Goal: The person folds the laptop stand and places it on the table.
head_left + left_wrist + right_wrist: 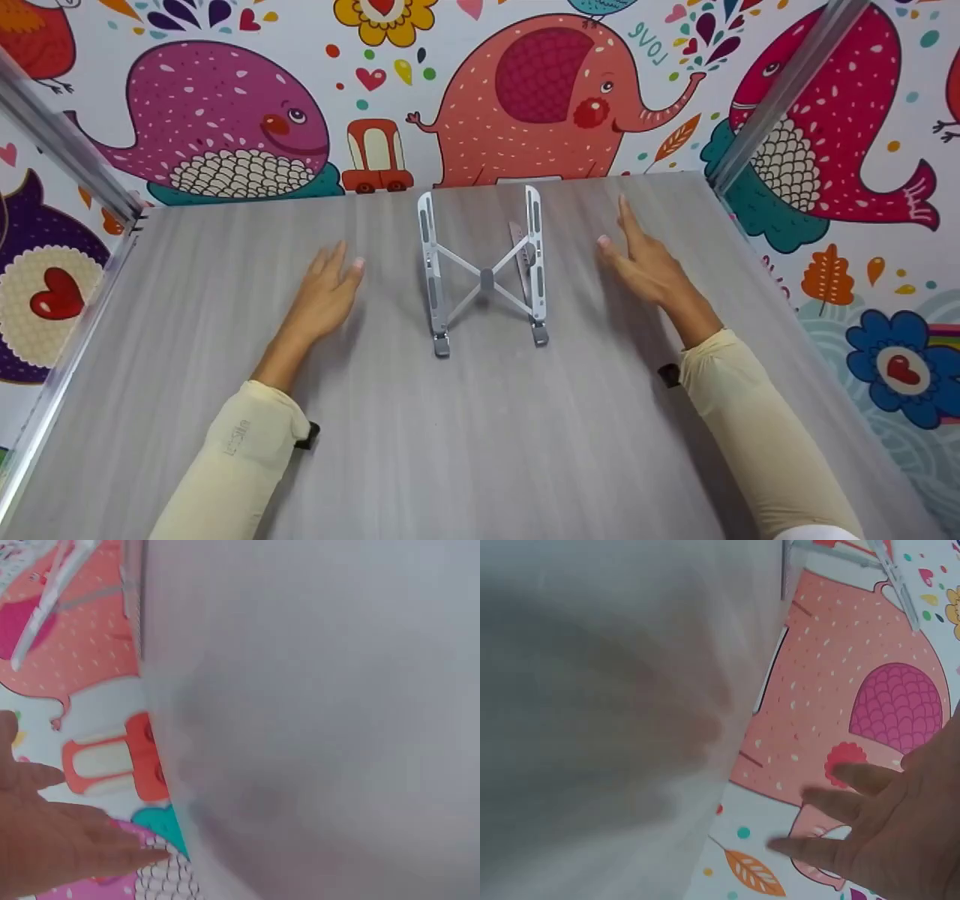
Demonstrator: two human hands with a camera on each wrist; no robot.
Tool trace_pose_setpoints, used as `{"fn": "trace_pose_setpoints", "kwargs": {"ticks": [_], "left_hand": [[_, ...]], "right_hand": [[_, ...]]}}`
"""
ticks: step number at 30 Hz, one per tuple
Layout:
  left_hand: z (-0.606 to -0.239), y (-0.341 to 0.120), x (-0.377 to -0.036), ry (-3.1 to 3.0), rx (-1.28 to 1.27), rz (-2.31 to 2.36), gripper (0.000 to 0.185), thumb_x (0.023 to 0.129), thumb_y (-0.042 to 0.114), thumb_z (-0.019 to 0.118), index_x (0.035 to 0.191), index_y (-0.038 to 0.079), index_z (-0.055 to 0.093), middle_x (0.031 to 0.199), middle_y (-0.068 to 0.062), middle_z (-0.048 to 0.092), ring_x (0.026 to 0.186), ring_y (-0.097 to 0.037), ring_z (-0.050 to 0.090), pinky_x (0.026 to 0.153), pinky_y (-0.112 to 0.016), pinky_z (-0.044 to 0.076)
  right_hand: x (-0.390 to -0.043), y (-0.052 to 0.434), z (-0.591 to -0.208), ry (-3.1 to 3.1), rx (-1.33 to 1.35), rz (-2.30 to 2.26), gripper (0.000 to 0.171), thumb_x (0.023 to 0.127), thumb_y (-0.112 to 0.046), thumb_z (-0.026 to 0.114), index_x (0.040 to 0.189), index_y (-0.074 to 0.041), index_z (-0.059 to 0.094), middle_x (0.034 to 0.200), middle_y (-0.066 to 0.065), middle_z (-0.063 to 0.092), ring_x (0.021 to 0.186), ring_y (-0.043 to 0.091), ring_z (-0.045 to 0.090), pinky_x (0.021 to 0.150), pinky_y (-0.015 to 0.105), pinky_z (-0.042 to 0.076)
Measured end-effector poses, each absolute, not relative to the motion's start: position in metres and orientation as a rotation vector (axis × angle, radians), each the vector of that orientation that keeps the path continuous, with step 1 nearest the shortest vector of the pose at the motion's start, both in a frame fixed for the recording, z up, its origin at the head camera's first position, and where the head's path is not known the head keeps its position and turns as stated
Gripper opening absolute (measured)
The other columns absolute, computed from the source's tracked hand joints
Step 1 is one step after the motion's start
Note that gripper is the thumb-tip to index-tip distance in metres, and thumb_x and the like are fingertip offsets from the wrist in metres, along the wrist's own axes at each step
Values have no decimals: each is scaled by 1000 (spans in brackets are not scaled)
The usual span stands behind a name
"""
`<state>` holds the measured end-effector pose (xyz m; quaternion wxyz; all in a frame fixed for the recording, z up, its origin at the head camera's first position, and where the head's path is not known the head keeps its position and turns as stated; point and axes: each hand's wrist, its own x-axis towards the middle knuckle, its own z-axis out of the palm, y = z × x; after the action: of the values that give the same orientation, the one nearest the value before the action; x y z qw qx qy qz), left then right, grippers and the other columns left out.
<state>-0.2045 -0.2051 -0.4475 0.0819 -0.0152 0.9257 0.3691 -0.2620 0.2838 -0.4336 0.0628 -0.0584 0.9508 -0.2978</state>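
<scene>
A foldable laptop stand (487, 280), silver with a grey centre joint, stands unfolded on the table. Its two long rails are linked by an X of crossbars. My left hand (321, 296) is held to the left of it, fingers extended, touching nothing. On the other side my right hand (649, 264) is likewise spread and apart from the stand. In the left wrist view part of the stand (46, 604) shows at the top left, beyond the left hand (60, 844). The right wrist view has the right hand (900, 821) with fingers apart and a bit of the stand (901, 591) above.
The grey wood-grain table (480, 450) ends at a wall printed with cartoon animals (555, 90). Metal posts (787, 97) rise at its back corners. A thin pinkish strip (519, 244) lies beside the stand's right rail.
</scene>
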Motion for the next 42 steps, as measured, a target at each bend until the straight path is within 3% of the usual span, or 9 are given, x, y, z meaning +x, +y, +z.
{"fn": "trace_pose_setpoints", "kwargs": {"ticks": [5, 8, 11, 18, 24, 30, 34, 42], "left_hand": [[-447, -186, -197, 2690, -14, 1325, 74, 107, 55, 33, 163, 9, 20, 169, -20, 21, 156, -39, 21, 125, -58, 18], [-446, -175, -195, 2486, -84, 1566, 69, 108, 53, 35, 163, 14, 23, 167, -16, 28, 151, -38, 34, 120, -54, 32], [-446, -165, -195, 2233, -197, 1825, 66, 108, 50, 40, 162, 16, 27, 166, -12, 33, 146, -36, 43, 112, -51, 44], [-451, -144, -197, 2080, -282, 2082, 58, 106, 49, 48, 156, 20, 41, 159, -9, 45, 134, -32, 58, 100, -45, 55], [-456, -126, -203, 1935, -339, 2236, 55, 105, 47, 52, 151, 18, 47, 154, -5, 50, 129, -31, 60, 102, -48, 53], [-462, -113, -206, 1907, -349, 2222, 52, 104, 47, 54, 151, 26, 48, 158, 0, 45, 137, -32, 52, 112, -54, 43], [-466, -107, -207, 1860, -298, 2262, 50, 105, 39, 54, 153, 25, 45, 157, -2, 45, 134, -32, 57, 112, -56, 42], [-474, -101, -213, 1827, -331, 2301, 43, 107, 23, 52, 150, 23, 48, 150, -5, 54, 121, -30, 67, 106, -51, 48]], "right_hand": [[-259, 274, -442, 2831, -230, -1104, 85, 97, -73, 37, 161, -44, -10, 158, 18, 45, 140, 43, 49, 112, 67, 36], [-258, 268, -446, 2814, -222, -1239, 82, 99, -71, 38, 164, -39, -1, 145, 21, 59, 122, 41, 65, 104, 61, 47], [-257, 260, -448, 2766, -181, -1367, 79, 98, -72, 38, 164, -40, 7, 134, 19, 67, 108, 37, 72, 97, 56, 54], [-256, 242, -449, 2576, -99, -1535, 78, 96, -75, 35, 163, -38, 19, 126, 17, 71, 100, 32, 75, 89, 51, 58], [-257, 226, -456, 2331, -29, -1742, 65, 104, -62, 33, 161, -30, 28, 123, 22, 70, 97, 35, 75, 84, 46, 61], [-258, 206, -463, 2335, -40, -1850, 63, 102, -58, 48, 153, -22, 47, 114, 25, 72, 79, 29, 76, 72, 43, 62], [-259, 196, -466, 2360, -21, -1906, 58, 100, -56, 55, 145, -21, 57, 106, 23, 73, 69, 26, 75, 68, 46, 62], [-266, 189, -473, 2270, 57, -1982, 48, 97, -48, 64, 138, -23, 64, 102, 14, 73, 72, 21, 75, 69, 45, 62]]}}
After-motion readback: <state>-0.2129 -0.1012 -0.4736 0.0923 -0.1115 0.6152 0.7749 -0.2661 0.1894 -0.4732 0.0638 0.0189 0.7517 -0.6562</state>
